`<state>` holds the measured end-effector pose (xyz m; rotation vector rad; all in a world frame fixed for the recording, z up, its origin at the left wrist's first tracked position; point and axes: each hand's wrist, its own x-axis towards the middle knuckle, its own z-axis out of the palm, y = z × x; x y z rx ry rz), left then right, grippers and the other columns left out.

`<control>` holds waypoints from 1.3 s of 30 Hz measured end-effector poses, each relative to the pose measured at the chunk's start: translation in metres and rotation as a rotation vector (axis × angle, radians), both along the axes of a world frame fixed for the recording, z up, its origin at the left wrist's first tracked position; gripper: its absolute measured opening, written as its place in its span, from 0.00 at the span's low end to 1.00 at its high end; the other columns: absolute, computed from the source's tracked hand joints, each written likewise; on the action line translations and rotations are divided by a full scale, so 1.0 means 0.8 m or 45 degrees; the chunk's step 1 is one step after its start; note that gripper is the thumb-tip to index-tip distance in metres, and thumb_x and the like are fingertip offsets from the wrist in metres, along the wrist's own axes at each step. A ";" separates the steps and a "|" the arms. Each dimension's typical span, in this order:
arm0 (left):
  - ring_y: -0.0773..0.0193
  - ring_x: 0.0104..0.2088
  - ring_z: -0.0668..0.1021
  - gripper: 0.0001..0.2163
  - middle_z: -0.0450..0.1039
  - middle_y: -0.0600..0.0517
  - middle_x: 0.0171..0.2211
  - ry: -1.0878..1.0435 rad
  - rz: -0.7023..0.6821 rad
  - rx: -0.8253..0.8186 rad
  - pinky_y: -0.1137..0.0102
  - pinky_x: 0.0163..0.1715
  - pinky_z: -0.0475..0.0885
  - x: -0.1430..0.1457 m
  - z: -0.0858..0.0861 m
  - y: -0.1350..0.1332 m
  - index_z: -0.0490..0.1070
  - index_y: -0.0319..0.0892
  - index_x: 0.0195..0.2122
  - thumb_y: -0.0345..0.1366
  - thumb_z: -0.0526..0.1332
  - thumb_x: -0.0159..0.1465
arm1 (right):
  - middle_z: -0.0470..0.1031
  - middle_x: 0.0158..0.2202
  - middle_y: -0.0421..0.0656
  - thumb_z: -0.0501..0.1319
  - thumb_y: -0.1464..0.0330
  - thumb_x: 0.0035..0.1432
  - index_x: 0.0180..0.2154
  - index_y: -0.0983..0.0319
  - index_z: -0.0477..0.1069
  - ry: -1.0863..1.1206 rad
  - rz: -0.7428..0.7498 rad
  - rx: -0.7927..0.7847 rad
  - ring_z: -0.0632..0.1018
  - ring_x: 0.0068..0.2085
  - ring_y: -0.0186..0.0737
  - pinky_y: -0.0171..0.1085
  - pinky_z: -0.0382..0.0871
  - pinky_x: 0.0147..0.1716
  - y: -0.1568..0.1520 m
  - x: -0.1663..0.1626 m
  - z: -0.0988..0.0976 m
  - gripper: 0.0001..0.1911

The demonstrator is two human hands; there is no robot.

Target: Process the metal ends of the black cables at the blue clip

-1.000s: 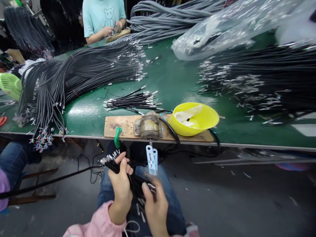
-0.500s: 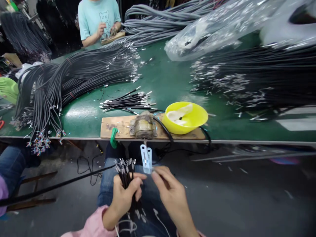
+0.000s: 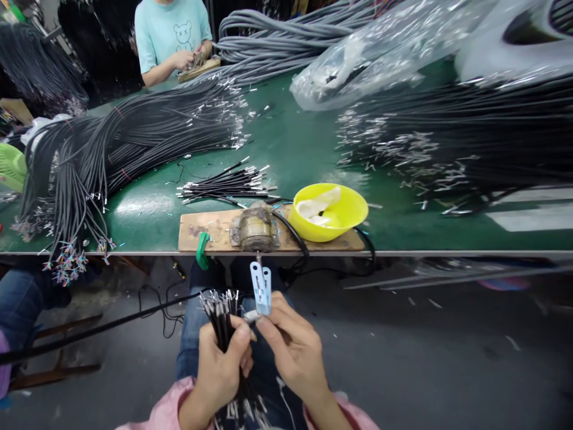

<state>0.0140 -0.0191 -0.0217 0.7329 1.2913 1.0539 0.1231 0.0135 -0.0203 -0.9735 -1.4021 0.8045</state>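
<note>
Wrapped in my left hand [image 3: 224, 352] is a bundle of short black cables [image 3: 219, 316] with silvery stripped ends, fanned out at the top and hanging below the fist. One pale cable end [image 3: 251, 316] sticks out from my left thumb and forefinger toward the clip. A light-blue clothespin [image 3: 260, 288] hangs from the shaft of a small motor [image 3: 256, 230]. Pinched at the clothespin's lower tip, my right hand [image 3: 293, 346] meets that pale end; its fingers hide what is between them.
The motor sits on a wooden board [image 3: 190, 230] at the edge of the green table [image 3: 286, 143], beside a yellow bowl [image 3: 353, 206]. A short cable pile [image 3: 233, 185] lies behind. Long black cables [image 3: 147, 131] spread left, others [image 3: 470, 137] right. Another person [image 3: 172, 42] works across the table.
My right hand has moved left and closed in at the clothespin's tip. A pale cable end now shows between my hands. The person opposite has brought their hands together.
</note>
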 end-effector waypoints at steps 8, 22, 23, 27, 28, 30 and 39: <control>0.78 0.12 0.56 0.21 0.53 0.62 0.12 -0.115 -0.092 -0.036 0.78 0.12 0.54 -0.009 0.006 0.002 0.65 0.38 0.25 0.54 0.62 0.55 | 0.74 0.26 0.43 0.62 0.61 0.54 0.28 0.60 0.76 0.511 0.261 -0.519 0.73 0.29 0.40 0.36 0.67 0.28 0.001 0.008 -0.020 0.10; 0.78 0.12 0.60 0.21 0.61 0.60 0.18 -0.053 0.042 -0.113 0.78 0.12 0.56 0.002 0.000 -0.005 0.60 0.42 0.29 0.50 0.69 0.48 | 0.68 0.25 0.40 0.57 0.78 0.55 0.29 0.59 0.68 0.001 -0.368 0.248 0.70 0.27 0.37 0.35 0.66 0.28 -0.012 -0.013 -0.007 0.08; 0.78 0.11 0.59 0.21 0.59 0.61 0.15 -0.053 0.036 -0.120 0.78 0.12 0.56 0.001 0.001 -0.005 0.60 0.41 0.29 0.51 0.67 0.50 | 0.69 0.26 0.41 0.57 0.79 0.54 0.30 0.59 0.69 -0.069 -0.397 0.340 0.70 0.28 0.38 0.36 0.67 0.29 -0.010 -0.012 -0.007 0.09; 0.77 0.12 0.59 0.19 0.59 0.60 0.15 -0.028 0.009 -0.070 0.76 0.12 0.55 -0.005 0.009 0.001 0.65 0.39 0.26 0.50 0.68 0.49 | 0.70 0.24 0.41 0.58 0.69 0.58 0.28 0.60 0.70 0.157 -0.070 -0.010 0.71 0.26 0.38 0.35 0.66 0.25 -0.004 -0.003 -0.008 0.07; 0.75 0.14 0.62 0.18 0.62 0.58 0.17 -0.009 0.010 -0.038 0.75 0.13 0.58 -0.006 0.012 0.003 0.67 0.38 0.25 0.48 0.69 0.48 | 0.70 0.23 0.41 0.59 0.64 0.58 0.28 0.60 0.71 0.295 0.111 -0.227 0.71 0.25 0.37 0.34 0.66 0.24 -0.002 0.001 -0.008 0.10; 0.71 0.20 0.68 0.15 0.67 0.54 0.20 0.034 0.017 0.030 0.73 0.21 0.65 -0.008 0.018 0.008 0.71 0.37 0.22 0.43 0.71 0.47 | 0.71 0.23 0.42 0.62 0.53 0.53 0.28 0.62 0.74 0.514 0.481 -0.644 0.71 0.24 0.37 0.34 0.65 0.22 0.005 0.012 -0.007 0.18; 0.66 0.19 0.70 0.09 0.68 0.54 0.13 0.028 -0.096 0.070 0.70 0.24 0.67 -0.026 0.016 0.027 0.77 0.42 0.16 0.39 0.74 0.41 | 0.65 0.18 0.37 0.64 0.51 0.48 0.18 0.62 0.68 0.288 0.258 -0.701 0.65 0.22 0.33 0.33 0.60 0.22 0.057 0.039 0.036 0.22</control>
